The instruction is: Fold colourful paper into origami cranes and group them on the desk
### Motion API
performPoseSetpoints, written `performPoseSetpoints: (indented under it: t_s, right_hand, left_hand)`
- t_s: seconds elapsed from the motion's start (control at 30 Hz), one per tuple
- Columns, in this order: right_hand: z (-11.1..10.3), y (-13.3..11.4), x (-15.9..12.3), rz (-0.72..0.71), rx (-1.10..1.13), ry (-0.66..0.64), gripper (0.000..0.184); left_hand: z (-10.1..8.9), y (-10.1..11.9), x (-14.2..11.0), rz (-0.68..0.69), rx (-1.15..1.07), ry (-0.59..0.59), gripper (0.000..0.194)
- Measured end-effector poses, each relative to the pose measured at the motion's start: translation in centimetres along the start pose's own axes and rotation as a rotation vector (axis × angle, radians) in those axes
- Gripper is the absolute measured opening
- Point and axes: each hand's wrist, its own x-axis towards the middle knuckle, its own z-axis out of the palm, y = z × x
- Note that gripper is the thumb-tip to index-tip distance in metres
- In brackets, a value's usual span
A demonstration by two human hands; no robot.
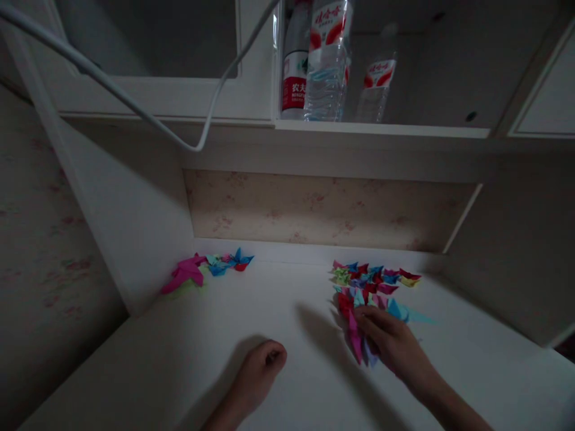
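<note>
My right hand (392,340) is over the front of the right-hand group, its thumb and fingertips closed on a magenta origami figure (354,340), long and pointed like a paper crane. Beside it lie a red origami figure (345,304), a pale violet one (371,354) and a light blue one (395,310), partly hidden by the hand. Behind these, several small folded papers (369,276) in many colours stand in close rows. My left hand (263,366) rests near the table's middle in a loose fist, with nothing visible in it.
At the back left lies another group of origami, with a large magenta piece (188,270) and blue ones (238,257). The white desktop (269,299) runs back to a low panel. Above hang a shelf with plastic bottles (327,66) and a white cable (135,103).
</note>
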Motion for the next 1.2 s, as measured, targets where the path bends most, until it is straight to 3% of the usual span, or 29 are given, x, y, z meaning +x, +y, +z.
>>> performPoseSetpoints:
  t_s: [0.2,0.33,0.43,0.67,0.87,1.2]
  right_hand:
    - [10.2,2.6,-2.3,0.093,0.290,-0.130,0.037]
    - [14.1,3.9,-2.8,0.013,0.247,-0.131,0.033]
    - [14.5,4.2,-3.1,-0.075,0.161,-0.149,0.034]
    - [13.6,4.4,-3.8,-0.088,0.026,-0.134,0.039]
    - [14.1,4.9,-3.7,-0.120,0.030,-0.157,0.040]
    - [14.0,4.9,-3.7,-0.129,0.036,-0.174,0.040]
  left_hand:
    - [0.0,-0.1,-0.2,-0.002,-0.033,-0.003,0.025]
    - [-0.1,-0.1,-0.2,0.011,-0.030,-0.003,0.026]
    - [-0.1,-0.1,-0.2,0.023,-0.030,-0.010,0.025]
    - [0.1,0.2,-0.4,0.026,-0.040,-0.011,0.026]
    - [-0.1,1.0,-0.6,0.037,-0.002,-0.007,0.028]
    - [0.1,0.5,-0.5,0.036,0.003,-0.006,0.024]
